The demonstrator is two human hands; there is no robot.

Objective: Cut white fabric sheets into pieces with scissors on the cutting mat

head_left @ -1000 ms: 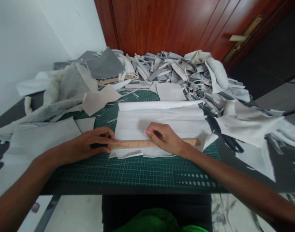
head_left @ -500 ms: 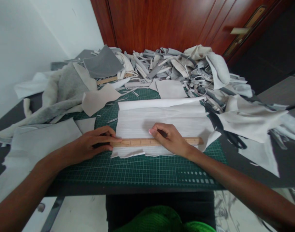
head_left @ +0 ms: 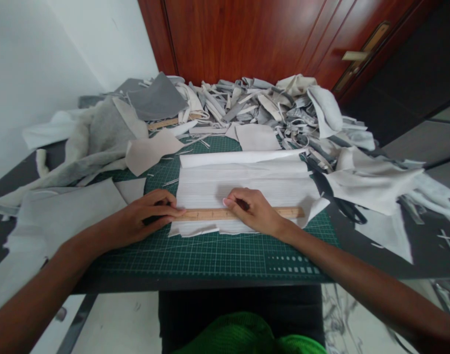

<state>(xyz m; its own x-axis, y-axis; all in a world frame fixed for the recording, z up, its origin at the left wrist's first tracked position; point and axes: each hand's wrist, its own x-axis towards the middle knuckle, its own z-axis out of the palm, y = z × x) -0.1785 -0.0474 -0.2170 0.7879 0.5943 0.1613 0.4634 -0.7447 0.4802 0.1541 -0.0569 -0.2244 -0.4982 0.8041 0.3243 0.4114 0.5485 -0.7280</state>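
Observation:
A white piece of fabric (head_left: 217,189) with ribbed lines lies on a green cutting mat (head_left: 210,255). Across its near part rests a wooden ruler (head_left: 210,214). My left hand (head_left: 154,211) grips the ruler's left end, thumb and fingers at the fabric's left edge. Over the middle of the ruler, my right hand (head_left: 252,211) is closed, thumb against the curled fingers; whatever it may hold is hidden. Its wrist covers part of the ruler and fabric. To the right lie black-handled scissors (head_left: 346,209), partly under a cream fabric scrap (head_left: 372,182).
A heap of grey and white offcuts (head_left: 247,101) lines the back of the dark table (head_left: 387,260). Fleecy grey fabric (head_left: 106,128) and pale sheets (head_left: 70,206) lie at the left. A second wooden ruler (head_left: 164,124) shows among the scraps. A wooden door (head_left: 239,39) stands behind.
The view has shifted slightly, so things at the right appear a little further left. Both hands stay at the ruler with almost the same pose.

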